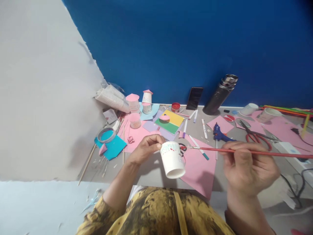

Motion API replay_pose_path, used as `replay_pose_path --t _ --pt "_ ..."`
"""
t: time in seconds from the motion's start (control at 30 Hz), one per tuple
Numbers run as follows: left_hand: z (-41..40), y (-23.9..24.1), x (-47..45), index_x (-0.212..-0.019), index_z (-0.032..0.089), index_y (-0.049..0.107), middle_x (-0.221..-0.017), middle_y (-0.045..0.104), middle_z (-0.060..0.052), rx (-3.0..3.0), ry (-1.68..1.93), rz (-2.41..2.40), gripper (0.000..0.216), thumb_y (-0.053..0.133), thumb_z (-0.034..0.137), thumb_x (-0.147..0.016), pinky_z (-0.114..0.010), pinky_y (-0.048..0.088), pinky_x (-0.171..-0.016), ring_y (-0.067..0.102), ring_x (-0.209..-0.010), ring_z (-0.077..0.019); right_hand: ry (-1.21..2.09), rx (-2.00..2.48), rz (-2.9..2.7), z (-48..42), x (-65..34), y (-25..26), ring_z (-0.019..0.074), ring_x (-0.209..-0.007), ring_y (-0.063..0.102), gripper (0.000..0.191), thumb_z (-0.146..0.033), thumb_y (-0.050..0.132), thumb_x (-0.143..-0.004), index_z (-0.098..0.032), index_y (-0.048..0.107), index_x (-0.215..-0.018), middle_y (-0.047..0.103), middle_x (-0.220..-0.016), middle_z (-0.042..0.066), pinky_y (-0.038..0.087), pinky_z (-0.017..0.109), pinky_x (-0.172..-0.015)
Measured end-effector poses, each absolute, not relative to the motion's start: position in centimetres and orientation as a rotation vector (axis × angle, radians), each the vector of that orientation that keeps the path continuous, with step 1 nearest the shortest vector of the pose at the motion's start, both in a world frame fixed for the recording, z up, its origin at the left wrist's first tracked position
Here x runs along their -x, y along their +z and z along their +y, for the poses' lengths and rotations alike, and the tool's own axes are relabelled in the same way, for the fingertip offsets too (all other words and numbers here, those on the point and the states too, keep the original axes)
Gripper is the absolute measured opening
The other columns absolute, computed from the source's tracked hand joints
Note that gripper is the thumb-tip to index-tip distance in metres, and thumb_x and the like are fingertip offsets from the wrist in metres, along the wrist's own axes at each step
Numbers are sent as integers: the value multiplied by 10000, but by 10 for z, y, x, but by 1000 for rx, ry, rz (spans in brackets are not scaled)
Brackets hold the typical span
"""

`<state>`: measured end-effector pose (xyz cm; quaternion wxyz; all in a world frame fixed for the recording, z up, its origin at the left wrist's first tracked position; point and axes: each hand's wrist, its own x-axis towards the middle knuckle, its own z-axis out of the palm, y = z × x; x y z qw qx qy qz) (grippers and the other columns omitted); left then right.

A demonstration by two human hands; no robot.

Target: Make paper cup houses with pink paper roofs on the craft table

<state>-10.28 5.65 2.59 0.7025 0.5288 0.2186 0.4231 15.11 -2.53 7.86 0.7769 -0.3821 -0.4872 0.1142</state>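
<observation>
My left hand [146, 147] is closed on the rim of a white paper cup [172, 160], held tilted above the table with its base toward me. Red and teal marks run along the cup near its rim. My right hand [246, 164] pinches a long red paintbrush [256, 152] that lies level, its tip touching the cup's rim on the right. A pink paper sheet [199, 169] lies on the table under both.
Behind stand pink-capped paper cups [133, 101], a stack of cups [111, 96], coloured paper [170, 121], markers [204, 128], a blue glue gun [218, 133], red scissors [256, 136], a tape roll [106, 134], a phone [194, 98] and a dark flask [220, 94] against the blue wall.
</observation>
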Motion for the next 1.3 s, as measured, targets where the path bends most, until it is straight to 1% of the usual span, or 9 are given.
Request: replay_pose_path --t 0.1,0.2,0.27,0.4,0.53,0.63,0.73,0.93,1.3 --pt "53 21 99 -778 159 688 -767 627 -24 -1166 1100 684 277 817 400 -827 -249 406 -683 540 -719 -134 261 851 -978 -25 -155 78 126 -466 550 205 -283 759 -911 -168 673 -765 672 -659 25 355 252 -374" --pt "50 13 91 -778 165 688 -677 603 9 -1038 1245 914 282 810 414 -829 -219 395 -613 505 -629 -102 277 882 -900 -24 -156 74 113 -455 553 189 -290 771 -897 -157 690 -790 694 -677 22 403 248 -398" --pt "49 9 85 -784 158 703 -673 627 5 -919 1305 966 313 835 442 -790 -218 425 -596 526 -604 -98 293 893 -875 -23 -155 71 113 -459 569 178 -290 785 -885 -150 706 -810 704 -673 24 421 242 -406" --pt "44 9 74 -768 141 706 -797 715 -46 -700 1329 872 375 917 434 -666 -274 547 -674 659 -722 -156 336 945 -883 -23 -148 66 114 -461 578 148 -278 772 -902 -138 739 -868 725 -667 35 453 238 -421" --pt "34 15 64 -707 137 663 -825 730 -65 -526 1280 771 337 940 307 -621 -327 597 -783 696 -781 -179 321 1016 -974 -24 -136 58 112 -448 566 146 -283 784 -890 -143 750 -909 755 -712 51 463 249 -422" --pt "29 15 59 -683 142 634 -822 728 -67 -447 1276 738 314 923 253 -628 -344 594 -849 704 -796 -181 285 1023 -1067 -23 -129 51 110 -450 568 130 -263 788 -883 -149 756 -935 777 -746 61 479 253 -436" --pt "26 13 55 -662 154 603 -807 721 -54 -441 1300 727 316 905 242 -638 -340 582 -853 706 -790 -182 222 1061 -1145 -19 -124 45 108 -449 577 102 -256 765 -906 -158 755 -935 781 -743 53 502 253 -457" --pt "24 13 53 -657 166 594 -734 697 -36 -528 1350 743 278 857 253 -683 -324 549 -829 696 -756 -178 -23 1059 -1384 -12 -119 42 129 -549 677 40 -225 777 -904 -198 765 -930 791 -800 34 526 225 -486" --pt "25 14 53 -657 170 613 -714 697 -33 -596 1364 820 238 828 267 -689 -312 518 -812 687 -732 -177 -24 1032 -1480 -6 -113 42 144 -615 717 61 -184 746 -925 -212 752 -979 793 -842 21 560 232 -534"
